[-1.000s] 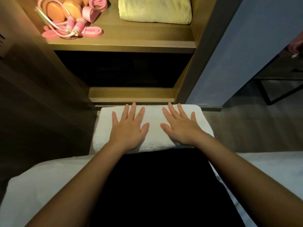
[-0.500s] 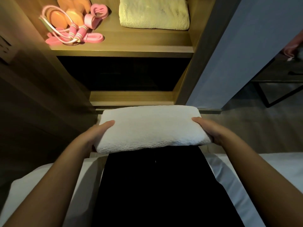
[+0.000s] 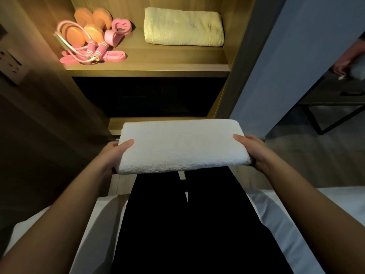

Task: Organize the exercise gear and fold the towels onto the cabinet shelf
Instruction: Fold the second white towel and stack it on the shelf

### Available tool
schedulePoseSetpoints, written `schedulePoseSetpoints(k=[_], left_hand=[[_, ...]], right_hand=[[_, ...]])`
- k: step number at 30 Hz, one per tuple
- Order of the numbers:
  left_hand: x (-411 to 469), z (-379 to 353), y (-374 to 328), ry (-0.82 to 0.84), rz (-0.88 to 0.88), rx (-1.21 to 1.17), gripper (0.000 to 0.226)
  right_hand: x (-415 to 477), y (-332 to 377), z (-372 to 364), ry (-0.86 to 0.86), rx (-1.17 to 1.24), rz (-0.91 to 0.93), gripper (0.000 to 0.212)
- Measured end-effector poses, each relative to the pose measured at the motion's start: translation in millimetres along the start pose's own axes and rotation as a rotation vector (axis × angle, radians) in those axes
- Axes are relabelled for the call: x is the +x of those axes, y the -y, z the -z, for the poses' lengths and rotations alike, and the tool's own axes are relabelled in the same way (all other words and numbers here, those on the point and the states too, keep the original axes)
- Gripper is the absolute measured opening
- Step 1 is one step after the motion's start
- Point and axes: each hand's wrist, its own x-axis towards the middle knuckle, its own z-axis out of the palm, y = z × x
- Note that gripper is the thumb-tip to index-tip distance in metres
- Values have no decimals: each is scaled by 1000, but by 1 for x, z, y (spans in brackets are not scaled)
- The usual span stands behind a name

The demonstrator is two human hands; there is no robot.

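A folded white towel (image 3: 180,145) is held up in front of my lap, below the cabinet. My left hand (image 3: 116,153) grips its left end, thumb on top. My right hand (image 3: 251,150) grips its right end the same way. On the lit cabinet shelf (image 3: 150,64) a folded yellow towel (image 3: 183,26) lies at the right. At the shelf's left sit orange dumbbells (image 3: 88,26), a pink skipping rope (image 3: 92,52), a pink resistance band (image 3: 114,55) and a pink grip ring (image 3: 120,25).
A dark lower compartment (image 3: 148,95) opens under the lit shelf. A wall socket (image 3: 10,65) is at the left. A blue-grey wall panel (image 3: 296,56) stands right of the cabinet, with a black metal-framed table (image 3: 333,107) beyond it. White bedding (image 3: 296,224) lies under my legs.
My hands went from pressing flat on top of the white towel to gripping its two ends, and the towel has been lifted off my lap.
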Motion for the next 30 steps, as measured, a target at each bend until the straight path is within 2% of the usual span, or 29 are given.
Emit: schedulePoseSetpoints(k=[4, 8, 13, 17, 22, 26, 30], left_hand=[[19, -2, -36, -82, -154, -5, 63], [46, -3, -89, -94, -285, -89, 58], [83, -2, -178, -131, -358, -262, 38], [117, 0, -239, -119, -422, -295, 10], [171, 0, -281, -142, -472, -181, 35], [210, -16, -288, -216, -380, -72, 46], [233, -31, -281, -259, -247, 45, 56]], right_hand=[[17, 38, -2, -1, -3, 88, 53], [40, 94, -14, -73, 32, 166, 37], [76, 169, -33, -93, 96, 272, 21], [114, 218, -51, -125, 105, 359, 28], [169, 249, -68, -103, 96, 362, 40], [204, 259, -72, -105, 71, 320, 43], [230, 258, -72, -148, 1, 228, 60]])
